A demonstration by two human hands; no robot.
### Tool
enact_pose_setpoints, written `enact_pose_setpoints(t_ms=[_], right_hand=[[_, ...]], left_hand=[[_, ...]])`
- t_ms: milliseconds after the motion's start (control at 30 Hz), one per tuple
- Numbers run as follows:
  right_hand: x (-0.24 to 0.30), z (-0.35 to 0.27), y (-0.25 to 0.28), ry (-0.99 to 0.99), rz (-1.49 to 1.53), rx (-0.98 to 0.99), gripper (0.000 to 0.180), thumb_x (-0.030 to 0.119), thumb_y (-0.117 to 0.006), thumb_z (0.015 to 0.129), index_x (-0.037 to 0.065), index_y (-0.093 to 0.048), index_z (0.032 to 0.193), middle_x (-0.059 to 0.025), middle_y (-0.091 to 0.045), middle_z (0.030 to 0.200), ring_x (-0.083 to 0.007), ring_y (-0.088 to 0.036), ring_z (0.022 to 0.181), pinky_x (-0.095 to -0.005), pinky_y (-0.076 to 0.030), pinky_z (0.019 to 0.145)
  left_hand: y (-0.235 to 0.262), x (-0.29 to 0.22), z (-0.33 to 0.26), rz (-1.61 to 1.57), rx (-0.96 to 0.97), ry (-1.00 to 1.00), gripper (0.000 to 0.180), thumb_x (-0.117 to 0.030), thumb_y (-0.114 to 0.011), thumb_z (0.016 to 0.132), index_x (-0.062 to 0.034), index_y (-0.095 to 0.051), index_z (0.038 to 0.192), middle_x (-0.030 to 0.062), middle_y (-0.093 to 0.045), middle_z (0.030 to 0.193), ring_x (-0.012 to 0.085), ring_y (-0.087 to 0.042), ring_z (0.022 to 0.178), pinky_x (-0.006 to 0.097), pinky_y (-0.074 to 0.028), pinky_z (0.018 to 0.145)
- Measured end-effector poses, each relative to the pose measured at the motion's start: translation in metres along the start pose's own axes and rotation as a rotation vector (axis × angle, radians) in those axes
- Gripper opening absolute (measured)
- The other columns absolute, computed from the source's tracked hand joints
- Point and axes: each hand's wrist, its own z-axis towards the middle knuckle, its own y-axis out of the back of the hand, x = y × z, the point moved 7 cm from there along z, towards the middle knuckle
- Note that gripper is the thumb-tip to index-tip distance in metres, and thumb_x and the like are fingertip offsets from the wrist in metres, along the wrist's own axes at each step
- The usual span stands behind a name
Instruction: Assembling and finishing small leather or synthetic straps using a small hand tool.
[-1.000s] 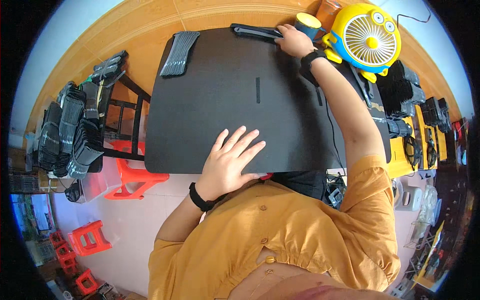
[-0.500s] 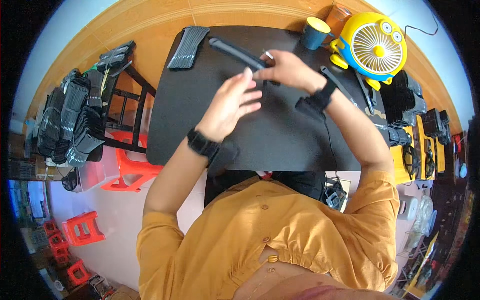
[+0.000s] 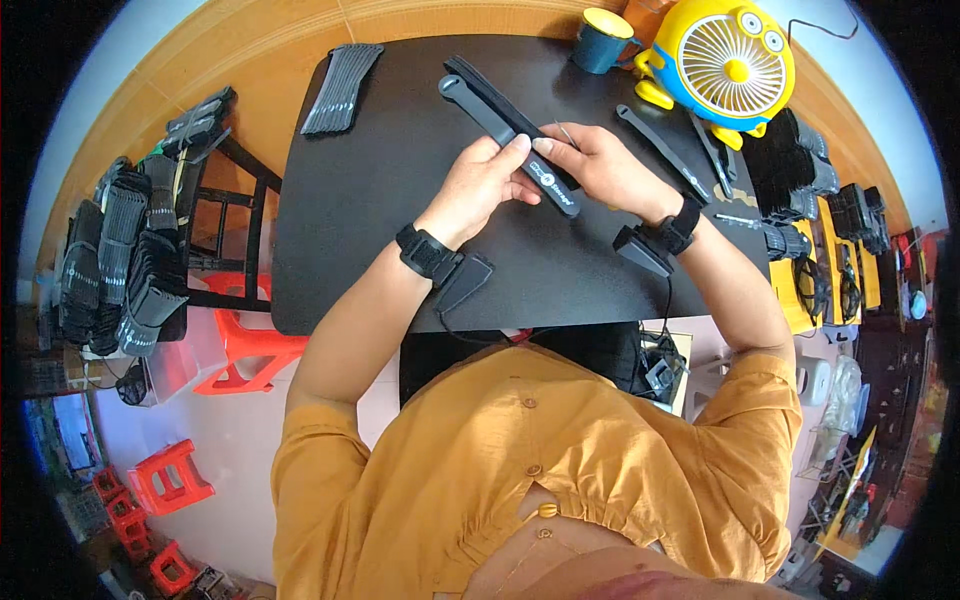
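Both hands meet over the middle of the black table (image 3: 380, 200). My left hand (image 3: 482, 182) and my right hand (image 3: 600, 168) grip the near end of a long black strap (image 3: 500, 125), which runs away from me to the upper left. A second black strip lies just behind it. Each wrist wears a black band with a small black device hanging from it.
A pile of black straps (image 3: 342, 88) lies at the table's far left corner. A dark blue cup (image 3: 603, 40) and a yellow desk fan (image 3: 725, 62) stand at the far right, with loose black strips (image 3: 662, 150) beside them. Racks of black straps (image 3: 125, 255) and red stools (image 3: 240, 345) stand left.
My right hand has drawn the black strap from the far right edge toward the table's middle. My left hand has lifted off the table and taken hold of the strap too.
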Motion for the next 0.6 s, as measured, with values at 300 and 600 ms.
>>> enact_pose_setpoints(t_ms=[300, 600], right_hand=[[-0.059, 0.006, 0.050, -0.218, -0.409, 0.101, 0.030, 0.030, -0.053, 0.098, 0.002, -0.060, 0.094, -0.0076, -0.058, 0.066, -0.0177, -0.056, 0.061, -0.0337, -0.045, 0.059], [-0.012, 0.053, 0.050, 0.182, -0.730, -0.385, 0.045, 0.035, -0.058, 0.095, 0.003, -0.056, 0.126, -0.0213, -0.065, 0.112, -0.0374, -0.061, 0.108, -0.0399, -0.049, 0.091]], left_hand=[[0.057, -0.006, 0.000, -0.229, -0.321, 0.072, 0.034, -0.039, -0.054, 0.097, -0.0055, -0.060, 0.097, 0.0072, -0.064, 0.081, 0.0172, -0.063, 0.072, 0.031, -0.054, 0.064], [0.036, 0.004, 0.002, -0.106, -0.205, 0.128, 0.029, -0.032, -0.050, 0.100, -0.0044, -0.058, 0.103, 0.0111, -0.067, 0.093, 0.0196, -0.066, 0.082, 0.036, -0.056, 0.074]])
